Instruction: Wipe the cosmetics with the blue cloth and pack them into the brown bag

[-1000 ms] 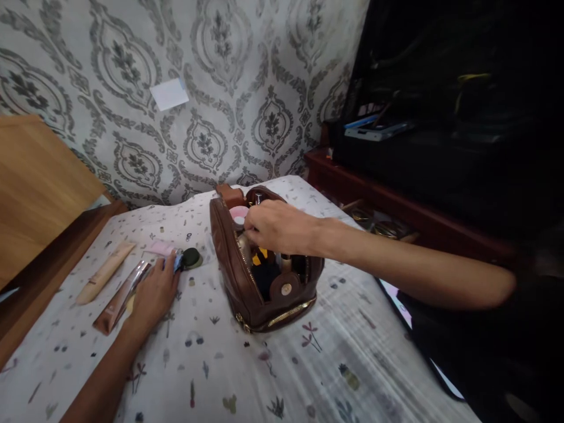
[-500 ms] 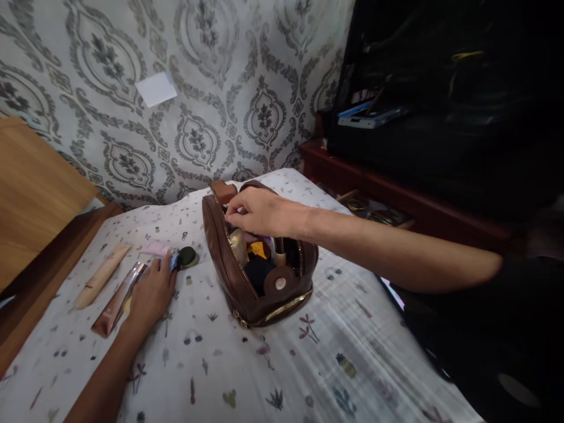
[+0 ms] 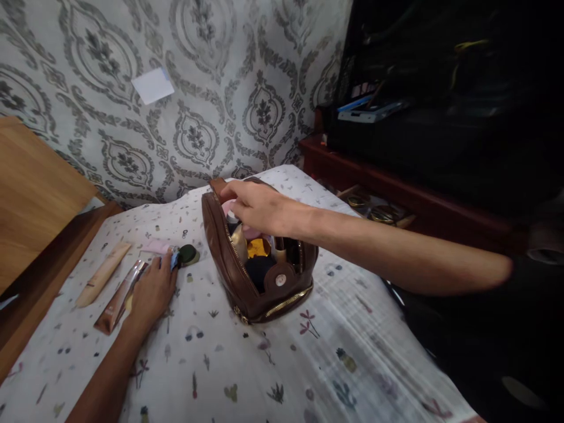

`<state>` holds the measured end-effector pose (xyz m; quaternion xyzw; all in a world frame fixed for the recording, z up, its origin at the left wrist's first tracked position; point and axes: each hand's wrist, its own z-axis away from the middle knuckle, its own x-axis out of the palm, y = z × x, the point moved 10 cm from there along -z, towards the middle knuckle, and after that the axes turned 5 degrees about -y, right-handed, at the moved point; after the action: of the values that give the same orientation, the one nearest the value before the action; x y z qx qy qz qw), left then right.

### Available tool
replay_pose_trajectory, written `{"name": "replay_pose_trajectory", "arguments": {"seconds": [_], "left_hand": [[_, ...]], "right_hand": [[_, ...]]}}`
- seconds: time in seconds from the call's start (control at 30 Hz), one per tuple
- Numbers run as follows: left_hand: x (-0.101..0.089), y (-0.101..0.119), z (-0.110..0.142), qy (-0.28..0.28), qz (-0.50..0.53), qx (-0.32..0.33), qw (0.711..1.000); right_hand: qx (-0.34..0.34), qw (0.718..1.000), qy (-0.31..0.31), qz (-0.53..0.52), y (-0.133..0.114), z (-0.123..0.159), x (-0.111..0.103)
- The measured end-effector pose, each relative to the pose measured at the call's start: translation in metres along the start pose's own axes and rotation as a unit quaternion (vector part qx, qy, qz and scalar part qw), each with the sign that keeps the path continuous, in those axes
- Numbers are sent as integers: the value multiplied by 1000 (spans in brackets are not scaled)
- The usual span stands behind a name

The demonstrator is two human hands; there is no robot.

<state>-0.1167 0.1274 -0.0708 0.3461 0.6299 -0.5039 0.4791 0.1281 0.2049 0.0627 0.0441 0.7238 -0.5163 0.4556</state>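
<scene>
A brown leather toiletry bag (image 3: 215, 258) stands unzipped on the bed, packed with small items, among them a yellow-orange piece (image 3: 258, 248) and a dark blue one (image 3: 259, 271). My right hand (image 3: 255, 205) reaches into its far part, thumb and forefinger apart, beside a pink item with a white part (image 3: 229, 207); its other fingers are hidden. My left hand (image 3: 152, 291) rests flat on the sheet, fingertips at a small blue item (image 3: 174, 259). Around it lie a beige tube (image 3: 103, 275), a shiny brown tube (image 3: 118, 299), a pink tube (image 3: 156, 245) and a dark green round lid (image 3: 188, 254).
The bed's patterned white sheet (image 3: 211, 364) runs up to a papered wall (image 3: 259, 111). On the left stands a wooden panel (image 3: 39, 200). To the right are a dark red cabinet (image 3: 379, 176) with an open drawer (image 3: 383, 211) and a large black screen (image 3: 440, 76).
My right thumb and forefinger, pinched together before, have come apart, and the pink item with the white part now shows beside them. The left hand has stayed put.
</scene>
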Motion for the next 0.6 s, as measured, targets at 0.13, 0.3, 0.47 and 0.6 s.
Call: {"name": "replay_pose_trajectory", "arguments": {"seconds": [0.13,0.3,0.47,0.6], "left_hand": [[2,-8,-2,0,48,-6,999],[7,-25,-8,-9,127,-4,992],[12,-45,-15,15,202,-16,979],[13,-55,-21,7,335,7,942]], "right_hand": [[-39,995,86,-17,-9,20,-22],[-153,971,184,-7,-37,73,-32],[-296,945,140,13,-62,116,17],[-283,958,22,-44,-57,115,80]]}}
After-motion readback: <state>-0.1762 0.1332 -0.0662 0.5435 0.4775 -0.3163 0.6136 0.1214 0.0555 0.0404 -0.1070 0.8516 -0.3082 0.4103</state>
